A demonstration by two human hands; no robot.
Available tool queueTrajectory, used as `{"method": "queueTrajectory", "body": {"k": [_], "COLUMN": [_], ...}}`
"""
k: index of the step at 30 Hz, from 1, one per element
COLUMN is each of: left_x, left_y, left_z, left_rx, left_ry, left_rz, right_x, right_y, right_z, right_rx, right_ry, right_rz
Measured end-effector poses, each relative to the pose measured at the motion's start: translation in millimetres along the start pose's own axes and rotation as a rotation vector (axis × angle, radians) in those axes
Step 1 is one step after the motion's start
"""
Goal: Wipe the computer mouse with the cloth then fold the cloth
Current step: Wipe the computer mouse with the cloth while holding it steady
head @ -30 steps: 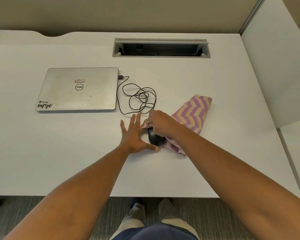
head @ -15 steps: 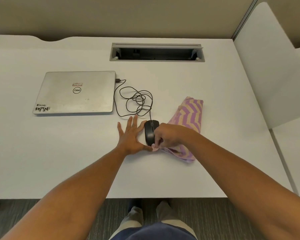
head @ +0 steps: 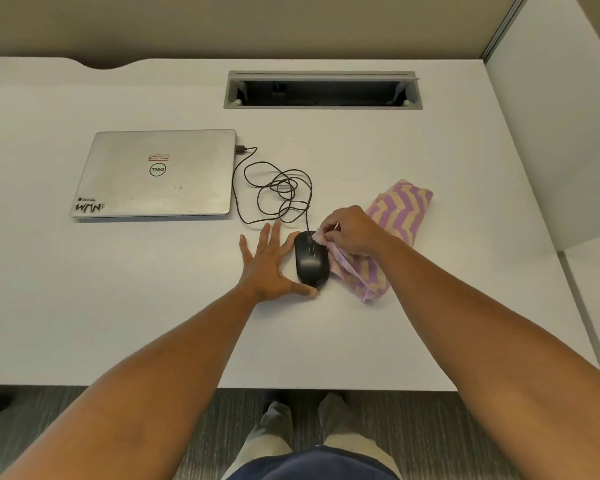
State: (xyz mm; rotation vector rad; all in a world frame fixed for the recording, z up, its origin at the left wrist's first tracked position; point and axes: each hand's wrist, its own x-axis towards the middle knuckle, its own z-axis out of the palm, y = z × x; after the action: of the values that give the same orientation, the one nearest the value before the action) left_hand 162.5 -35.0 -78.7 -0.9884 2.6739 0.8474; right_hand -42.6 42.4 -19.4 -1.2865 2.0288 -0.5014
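Mouse [head: 311, 259] beside right grip [head: 350, 230] pinching cloth [head: 388, 233].

A closed silver laptop [head: 156, 173] lies on the white desk [head: 84, 306].

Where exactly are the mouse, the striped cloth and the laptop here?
mouse [head: 311, 263], head view, middle of its black top shell.
striped cloth [head: 404, 211], head view, far bare part beyond the right hand.
laptop [head: 156, 174], head view, centre of the closed silver lid.

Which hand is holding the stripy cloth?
The right hand pinches the cloth against the far end of the mouse. The left hand holds nothing; it lies flat on the desk beside the mouse.
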Motion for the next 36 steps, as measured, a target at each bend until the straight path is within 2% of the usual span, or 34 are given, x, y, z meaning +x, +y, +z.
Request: {"method": "queueTrajectory", "body": {"k": [4, 9, 15, 20, 26, 29, 32, 34, 36], "left_x": [0, 1, 2, 2, -3, -12, -20, -20, -18], "left_y": [-1, 0, -1, -2, 1, 9, 17, 24, 33], "left_z": [1, 1, 1, 1, -8, -12, -16, -20, -25], "left_rx": [0.028, -0.008, -0.011, 0.021, -0.087, -0.175, -0.138, -0.127, -0.133], "left_ry": [-0.006, -0.007, -0.001, 0.002, -0.015, 0.116, 0.392, 0.549, 0.611], "left_rz": [-0.008, -0.001, -0.006, -0.012, -0.008, -0.035, -0.107, -0.090, -0.050], "right_x": [9, 10, -12, -24, -39, -41, -43, -43, -42], "right_y": [-16, -38, -35, -22, -7, -5, -4, -4, -3], "right_z": [6, 18, 14, 2, -7, -5, -6, -9, -13], "right_rx": [0.019, -0.128, -0.113, -0.157, 0.012, 0.090, 0.100, 0.107, 0.102], "right_ry": [0.047, -0.092, -0.226, -0.222, -0.122, -0.047, -0.002, 0.052, 0.108], "right_rz": [-0.024, -0.125, -0.199, -0.182, -0.094, -0.077, -0.071, -0.065, -0.058]}}
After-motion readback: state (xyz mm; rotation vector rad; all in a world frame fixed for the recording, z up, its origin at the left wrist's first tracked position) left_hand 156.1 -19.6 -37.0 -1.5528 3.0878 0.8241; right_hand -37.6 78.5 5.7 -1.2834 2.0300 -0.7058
